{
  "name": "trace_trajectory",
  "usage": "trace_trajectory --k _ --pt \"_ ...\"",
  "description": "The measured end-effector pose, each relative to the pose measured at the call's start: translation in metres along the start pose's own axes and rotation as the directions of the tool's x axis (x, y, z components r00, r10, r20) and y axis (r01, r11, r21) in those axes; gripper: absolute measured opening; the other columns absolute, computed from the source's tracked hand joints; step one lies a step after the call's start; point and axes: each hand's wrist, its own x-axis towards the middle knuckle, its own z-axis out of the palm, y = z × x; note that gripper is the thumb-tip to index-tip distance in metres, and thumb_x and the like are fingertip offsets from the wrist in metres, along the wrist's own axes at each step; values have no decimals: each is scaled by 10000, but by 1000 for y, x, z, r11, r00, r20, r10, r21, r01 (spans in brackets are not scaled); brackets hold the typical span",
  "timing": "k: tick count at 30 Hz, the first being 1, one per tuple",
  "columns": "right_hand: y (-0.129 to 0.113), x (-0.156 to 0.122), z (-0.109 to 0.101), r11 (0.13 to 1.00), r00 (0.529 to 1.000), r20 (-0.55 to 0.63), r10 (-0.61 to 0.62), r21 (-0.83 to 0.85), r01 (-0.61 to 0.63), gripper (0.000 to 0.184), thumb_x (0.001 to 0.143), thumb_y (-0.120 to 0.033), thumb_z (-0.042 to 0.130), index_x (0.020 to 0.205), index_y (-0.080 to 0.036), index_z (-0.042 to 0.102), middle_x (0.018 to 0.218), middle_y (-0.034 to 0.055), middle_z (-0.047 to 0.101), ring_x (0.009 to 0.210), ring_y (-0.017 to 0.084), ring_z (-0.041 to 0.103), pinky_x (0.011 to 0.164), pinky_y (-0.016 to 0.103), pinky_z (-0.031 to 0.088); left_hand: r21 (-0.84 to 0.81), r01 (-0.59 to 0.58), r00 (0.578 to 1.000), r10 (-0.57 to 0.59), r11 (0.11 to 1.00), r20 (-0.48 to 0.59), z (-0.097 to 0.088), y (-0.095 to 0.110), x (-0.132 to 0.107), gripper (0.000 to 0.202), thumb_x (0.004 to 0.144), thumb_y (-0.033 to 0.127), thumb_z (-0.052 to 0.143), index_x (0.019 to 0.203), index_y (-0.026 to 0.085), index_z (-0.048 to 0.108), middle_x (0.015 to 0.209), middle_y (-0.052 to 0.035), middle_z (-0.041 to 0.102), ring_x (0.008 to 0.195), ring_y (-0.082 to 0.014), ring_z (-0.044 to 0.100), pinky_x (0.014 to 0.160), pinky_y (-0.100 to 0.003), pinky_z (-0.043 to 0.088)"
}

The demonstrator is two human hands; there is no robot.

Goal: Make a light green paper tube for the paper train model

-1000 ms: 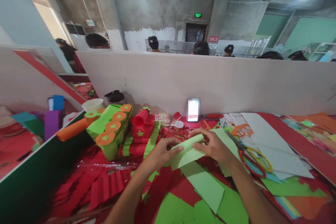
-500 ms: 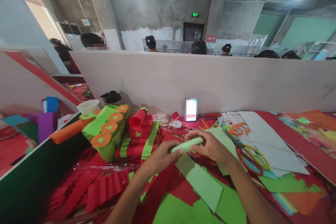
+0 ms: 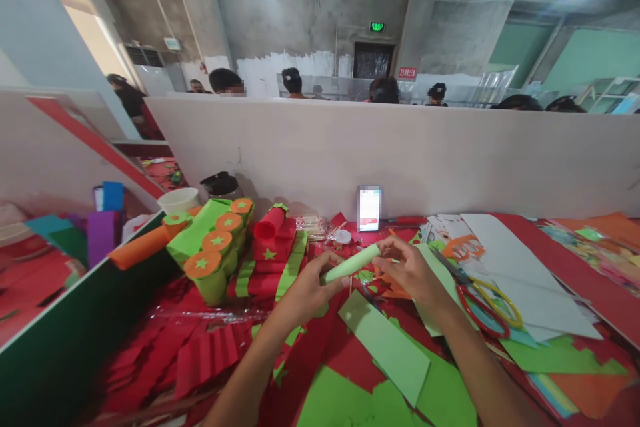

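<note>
A light green paper roll [image 3: 353, 264] is held at a slant above the table, its right end higher. My left hand [image 3: 316, 285] is closed around the lower left end, thumb in front and fingers behind. At the upper right end, the fingertips of my right hand [image 3: 409, 272] close on the roll's edge. Just below the roll lies a flat light green paper strip [image 3: 385, 345], partly over brighter green sheets [image 3: 337, 400]. Beside my right wrist are scissors [image 3: 483, 310] with red handles, and a second pair with yellow handles [image 3: 503, 300].
Left of my hands stand green paper rolls with orange star-marked ends [image 3: 219, 240] and a red paper model [image 3: 270, 250]. A lit phone [image 3: 369, 210] leans on the white partition [image 3: 400, 153]. White sheets [image 3: 520, 267] lie right. Several people sit beyond the partition.
The roll has tilted, its right end rising. My right hand has shifted from over the roll to its right end. The whole view has moved slightly.
</note>
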Motion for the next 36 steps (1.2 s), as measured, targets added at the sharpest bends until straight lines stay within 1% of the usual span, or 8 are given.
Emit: trace_trajectory --k 3,6,10,16,19,23,29,36 --pt "-3 -1 -2 995 999 30 -17 -93 19 217 823 -405 671 888 -207 616 857 22 625 798 187 623 695 290 530 0 15 1000 -15 1000 26 1 2 -1 252 869 420 579 978 196 544 846 10 549 679 -123 481 598 -231 394" --pt "-3 -1 -3 984 997 69 -31 -173 43 207 836 -388 653 781 -190 633 838 21 636 758 180 607 688 290 507 4 -13 1000 13 1000 24 2 4 -1 267 870 433 579 977 189 560 879 -12 580 726 -137 515 639 -238 414" --pt "-3 -1 -5 976 994 99 -49 -206 69 202 840 -372 653 762 -186 644 783 9 617 753 179 593 686 277 484 -17 -27 999 27 999 23 4 7 0 295 863 401 592 1057 179 589 942 -34 619 805 -163 553 703 -254 437" --pt "-1 -3 -5 989 987 146 71 -141 -50 267 839 -444 654 880 -181 646 833 24 643 774 196 623 665 287 510 26 12 998 -14 1000 66 6 8 1 334 861 397 583 1099 168 625 953 -48 651 827 -190 567 693 -265 436" --pt "1 -4 -4 988 982 161 102 -128 -82 305 818 -480 673 864 -179 665 824 33 653 769 205 633 667 299 524 51 -19 998 16 998 61 7 5 1 310 864 373 582 1100 176 616 955 -42 645 844 -187 557 720 -265 428" --pt "4 -5 -3 984 973 178 148 -124 -127 309 825 -482 666 839 -176 702 803 38 628 709 188 617 606 292 533 141 -49 995 37 989 88 7 1 -1 244 872 372 561 1018 183 608 899 -21 620 792 -170 534 689 -254 403" --pt "6 -6 -2 975 943 249 219 -76 -206 275 777 -456 723 825 -190 679 716 -15 572 621 143 574 564 264 517 302 -17 982 -41 953 185 5 -2 -7 227 887 414 527 955 202 570 802 2 581 701 -165 518 593 -254 345" --pt "2 -8 -5 973 948 257 188 -177 -145 283 817 -465 687 842 -185 653 729 1 645 650 155 601 603 260 480 410 -94 982 16 907 190 5 0 -11 210 922 400 466 988 219 548 850 -19 599 736 -181 530 611 -264 347"
